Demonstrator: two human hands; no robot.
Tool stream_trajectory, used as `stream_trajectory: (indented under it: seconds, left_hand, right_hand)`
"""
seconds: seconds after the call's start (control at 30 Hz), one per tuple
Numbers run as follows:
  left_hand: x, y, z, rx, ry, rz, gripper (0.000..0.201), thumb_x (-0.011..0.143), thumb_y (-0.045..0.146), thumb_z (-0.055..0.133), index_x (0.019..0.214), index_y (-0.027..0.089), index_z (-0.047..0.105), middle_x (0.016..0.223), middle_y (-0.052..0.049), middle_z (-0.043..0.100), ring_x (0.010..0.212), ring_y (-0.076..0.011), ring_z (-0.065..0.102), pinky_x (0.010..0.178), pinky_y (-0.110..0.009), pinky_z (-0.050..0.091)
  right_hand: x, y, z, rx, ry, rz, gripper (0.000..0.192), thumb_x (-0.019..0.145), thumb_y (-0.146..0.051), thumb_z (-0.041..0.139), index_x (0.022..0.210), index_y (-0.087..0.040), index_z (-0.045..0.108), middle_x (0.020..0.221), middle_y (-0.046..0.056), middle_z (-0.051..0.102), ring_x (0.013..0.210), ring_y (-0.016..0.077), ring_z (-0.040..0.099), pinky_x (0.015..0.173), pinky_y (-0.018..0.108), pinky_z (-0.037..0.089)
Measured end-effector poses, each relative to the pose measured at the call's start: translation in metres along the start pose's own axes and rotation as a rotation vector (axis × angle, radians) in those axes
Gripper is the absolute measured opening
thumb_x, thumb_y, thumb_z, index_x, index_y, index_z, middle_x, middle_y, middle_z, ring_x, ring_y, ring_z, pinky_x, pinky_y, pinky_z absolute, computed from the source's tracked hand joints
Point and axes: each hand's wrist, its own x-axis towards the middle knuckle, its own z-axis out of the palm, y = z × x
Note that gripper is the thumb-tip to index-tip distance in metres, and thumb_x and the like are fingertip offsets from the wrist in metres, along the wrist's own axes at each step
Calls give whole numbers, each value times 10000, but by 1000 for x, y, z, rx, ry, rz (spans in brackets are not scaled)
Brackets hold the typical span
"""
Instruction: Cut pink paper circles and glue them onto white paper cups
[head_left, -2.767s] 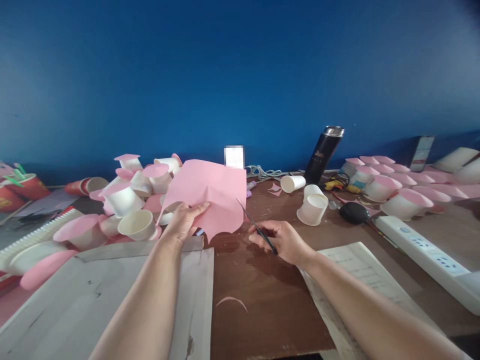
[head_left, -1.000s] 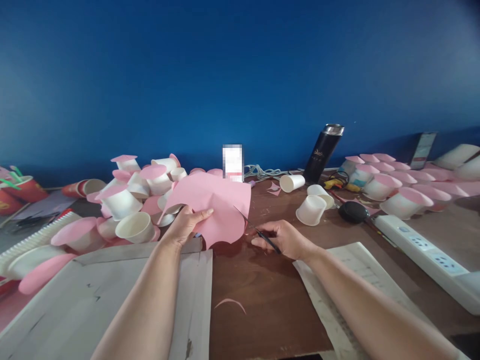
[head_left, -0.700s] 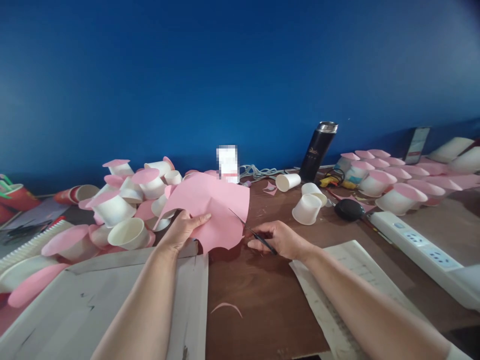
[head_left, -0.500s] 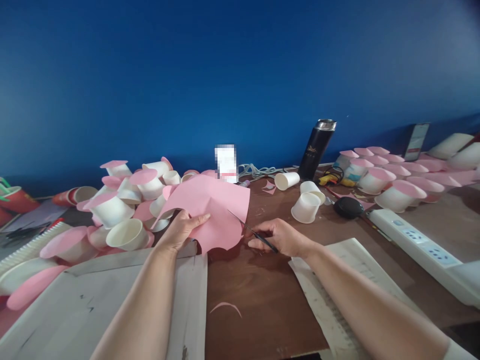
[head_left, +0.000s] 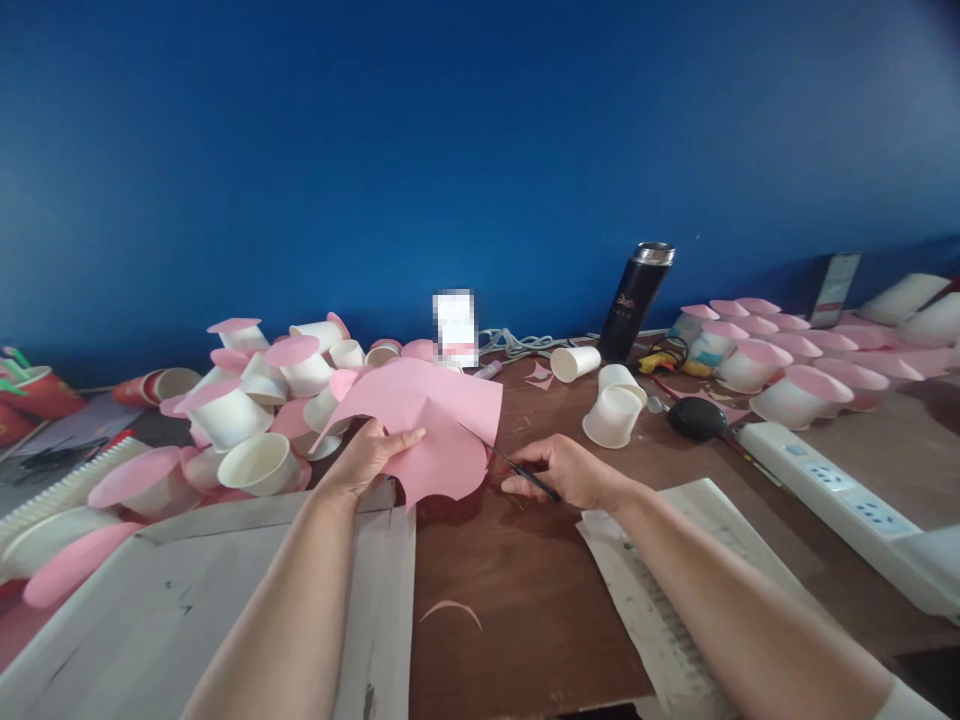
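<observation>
The pink paper sheet [head_left: 431, 425], at centre frame just above the brown surface [head_left: 525, 590], now shows a rounder lower edge than moments ago, so the cut has advanced. The left hand [head_left: 367, 460] has its fingers clamped on the sheet; the right hand [head_left: 570, 472] grips the scissors [head_left: 517, 468], blades meeting the sheet's right edge. Paper cups [head_left: 247, 420] crowd the left.

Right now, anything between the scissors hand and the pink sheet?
Nothing visible. The right hand holds the scissors with the blades already at the pink paper's right edge, while the left hand grips the sheet. The white cups stand off to the right.
</observation>
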Motion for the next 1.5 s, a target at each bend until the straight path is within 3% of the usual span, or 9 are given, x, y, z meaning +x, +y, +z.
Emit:
stream_trajectory:
  seconds: [0.13, 0.33, 0.63, 0.97, 1.13, 1.33, 1.5]
  left_hand:
    - [0, 0, 1, -10, 10, -4, 250, 621, 306, 809, 663, 122, 645, 616, -41, 658, 552, -170, 600, 551, -282, 482]
    - [-3, 8, 4, -76, -66, 19, 426, 637, 301, 801, 1008, 145, 660, 864, -58, 726, 771, -226, 672, 759, -352, 529]
    - [5, -5, 1, -56, -14, -5, 219, 618, 265, 804, 675, 117, 653, 637, -40, 665, 567, -164, 600, 561, -274, 476]
    - [2, 0, 3, 94, -11, 3, 292, 633, 344, 806, 586, 117, 627, 540, -26, 593, 485, -129, 522, 475, -249, 402]
    - [-1, 3, 5, 109, -65, -3, 267, 641, 334, 799, 599, 116, 651, 582, -48, 635, 517, -145, 553, 506, -257, 432]
    - [-2, 3, 8, 73, -76, -15, 240, 626, 315, 809, 688, 113, 694, 664, -69, 681, 571, -175, 598, 541, -273, 470]
    - [-1, 0, 7, 94, -46, 0, 266, 618, 339, 813, 648, 111, 680, 616, -61, 658, 512, -159, 565, 493, -268, 440]
  right_hand:
    - [0, 4, -3, -19, 6, 35, 318, 732, -451, 712, 840, -155, 749, 553, -42, 512, 541, 85, 419, 533, 219, 343]
    - [1, 4, -3, 12, -48, 43, 340, 751, -435, 692, 943, -160, 749, 552, -45, 518, 535, 90, 434, 589, 241, 391]
    - [5, 10, -1, -16, 12, 33, 363, 710, -517, 716, 802, -167, 735, 563, -31, 539, 545, 101, 466, 543, 230, 372]
    - [5, 10, -2, -7, -34, 42, 413, 734, -525, 701, 930, -163, 737, 700, 7, 639, 592, 106, 519, 587, 230, 421]
    - [5, 10, -1, -40, -41, 35, 375, 755, -529, 675, 838, -168, 734, 648, -1, 613, 582, 106, 507, 573, 227, 411]
    - [3, 8, -4, -28, -36, 51, 398, 756, -536, 679, 890, -166, 737, 657, 4, 617, 574, 103, 521, 550, 222, 411]
    - [2, 6, -5, -36, -29, 56, 406, 745, -531, 691, 927, -173, 748, 596, -11, 609, 549, 102, 527, 539, 220, 404]
